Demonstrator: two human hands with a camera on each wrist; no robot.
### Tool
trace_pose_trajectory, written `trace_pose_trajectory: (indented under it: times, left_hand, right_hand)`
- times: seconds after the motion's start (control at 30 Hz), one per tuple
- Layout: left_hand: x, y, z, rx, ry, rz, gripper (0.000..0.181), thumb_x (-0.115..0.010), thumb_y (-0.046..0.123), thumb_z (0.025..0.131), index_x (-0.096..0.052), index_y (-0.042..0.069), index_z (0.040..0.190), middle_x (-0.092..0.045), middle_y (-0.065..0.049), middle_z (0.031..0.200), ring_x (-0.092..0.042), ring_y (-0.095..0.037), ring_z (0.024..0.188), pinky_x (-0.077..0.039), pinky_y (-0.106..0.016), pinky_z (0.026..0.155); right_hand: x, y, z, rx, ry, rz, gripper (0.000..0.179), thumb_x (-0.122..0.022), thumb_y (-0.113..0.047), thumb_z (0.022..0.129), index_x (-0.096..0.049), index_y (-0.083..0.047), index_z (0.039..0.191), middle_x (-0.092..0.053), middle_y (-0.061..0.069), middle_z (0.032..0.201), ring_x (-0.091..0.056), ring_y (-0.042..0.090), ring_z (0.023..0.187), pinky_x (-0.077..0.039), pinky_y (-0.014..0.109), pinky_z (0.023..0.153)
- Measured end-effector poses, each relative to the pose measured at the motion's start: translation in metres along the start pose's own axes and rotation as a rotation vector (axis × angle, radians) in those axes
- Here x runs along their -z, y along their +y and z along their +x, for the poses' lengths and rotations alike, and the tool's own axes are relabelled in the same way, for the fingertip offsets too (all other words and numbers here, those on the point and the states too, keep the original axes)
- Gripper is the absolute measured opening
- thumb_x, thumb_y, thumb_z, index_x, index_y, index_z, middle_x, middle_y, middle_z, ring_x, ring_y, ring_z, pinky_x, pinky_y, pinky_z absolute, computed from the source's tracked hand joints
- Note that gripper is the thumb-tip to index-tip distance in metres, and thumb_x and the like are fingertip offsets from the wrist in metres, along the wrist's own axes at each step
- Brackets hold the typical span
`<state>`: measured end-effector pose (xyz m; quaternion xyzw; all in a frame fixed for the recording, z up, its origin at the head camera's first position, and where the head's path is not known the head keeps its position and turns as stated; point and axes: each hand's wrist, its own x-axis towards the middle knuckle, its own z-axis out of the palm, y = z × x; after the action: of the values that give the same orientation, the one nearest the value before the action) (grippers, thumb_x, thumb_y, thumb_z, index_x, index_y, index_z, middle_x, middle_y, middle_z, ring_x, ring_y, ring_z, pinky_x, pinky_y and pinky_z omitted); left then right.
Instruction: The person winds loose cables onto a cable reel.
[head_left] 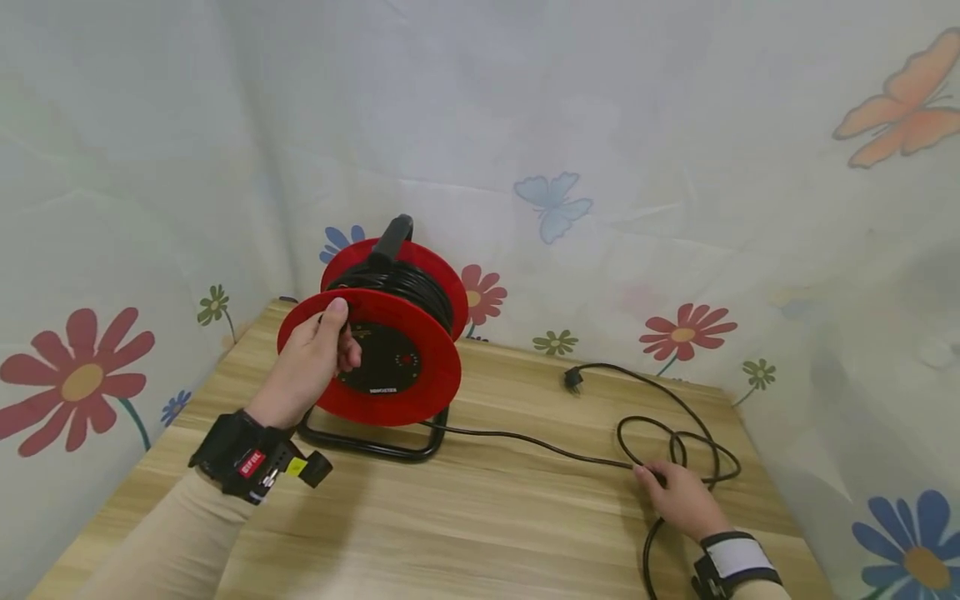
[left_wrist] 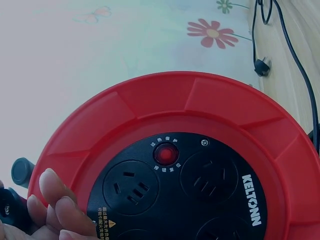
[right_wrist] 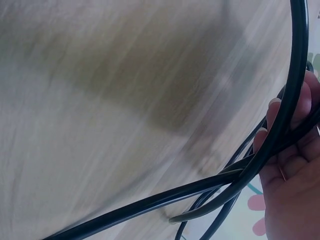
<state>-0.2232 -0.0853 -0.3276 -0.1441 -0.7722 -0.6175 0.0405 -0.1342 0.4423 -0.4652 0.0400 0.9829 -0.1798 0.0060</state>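
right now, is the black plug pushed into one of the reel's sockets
No, the black plug lies on the wooden tabletop, well apart from the red reel.

Looks like smooth plastic on the cable reel [head_left: 397,312], matt plastic on its socket panel [left_wrist: 174,189], glossy tubing on its stand [head_left: 367,447], shiny rubbery sheathing on the cable [right_wrist: 150,201], wood grain across the tabletop [head_left: 525,517], creased cloth-like backdrop [head_left: 450,125]

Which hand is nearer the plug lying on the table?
Right. The right hand holds the cable, nearer the viewer than the plug and to its right; the left hand is farther away, left of the plug at the reel.
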Motion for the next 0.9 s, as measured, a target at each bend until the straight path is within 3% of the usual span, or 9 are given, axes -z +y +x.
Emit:
trace_pose_trajectory:
  times: [0.17,0.4,0.9]
  left_hand:
    - [-0.003,-0.001,0.001,0.013,0.022,0.022,0.053,-0.032,0.048,0.101,-0.048,0.0,0.085,-0.057,-0.011,0.067,-0.053,-0.027,0.069,-0.048,-0.038,0.068]
    - [-0.006,0.0,0.001,-0.008,0.027,0.093,0.055,-0.032,0.05,0.1,-0.05,0.0,0.085,-0.058,-0.017,0.072,-0.054,-0.028,0.071,-0.046,-0.038,0.069]
    - [-0.012,-0.001,0.004,-0.052,0.033,0.188,0.052,-0.032,0.048,0.101,-0.051,0.002,0.086,-0.057,-0.017,0.072,-0.053,-0.028,0.07,-0.045,-0.038,0.067]
  right_hand:
    - [0.0,-0.003,0.0,-0.012,-0.014,-0.005,0.054,-0.046,-0.048,0.097,-0.064,0.0,0.112,-0.069,0.019,0.106,-0.062,0.029,0.092,-0.051,0.053,0.078]
    - [-0.003,-0.005,0.0,-0.017,-0.04,-0.006,0.066,-0.042,-0.053,0.096,-0.06,0.006,0.119,-0.06,0.031,0.121,-0.053,0.044,0.11,-0.044,0.062,0.09]
    - [-0.008,-0.009,0.004,0.002,-0.008,-0.017,0.06,-0.044,-0.055,0.095,-0.065,0.0,0.109,-0.07,0.017,0.103,-0.063,0.027,0.091,-0.052,0.051,0.076]
